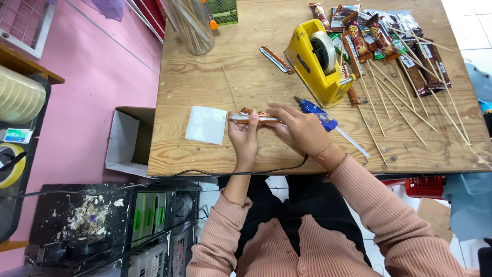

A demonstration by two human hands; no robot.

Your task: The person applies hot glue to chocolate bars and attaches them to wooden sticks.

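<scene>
My left hand (pixel 243 137) and my right hand (pixel 299 128) both press on a brown snack bar wrapper (pixel 254 113) lying flat on the wooden table (pixel 215 82). A thin skewer stick runs along the bar under my fingers. A blue hot glue gun (pixel 316 112) lies just behind my right hand, its cable trailing over the table's front edge. A white paper square (pixel 206 124) lies left of my left hand.
A yellow tape dispenser (pixel 319 61) stands behind the glue gun. A pile of wrapped snack bars (pixel 382 36) with skewers (pixel 400 102) fanned out fills the back right. A clear jar of sticks (pixel 192 25) stands at back left. A cardboard box (pixel 128 138) sits beside the table.
</scene>
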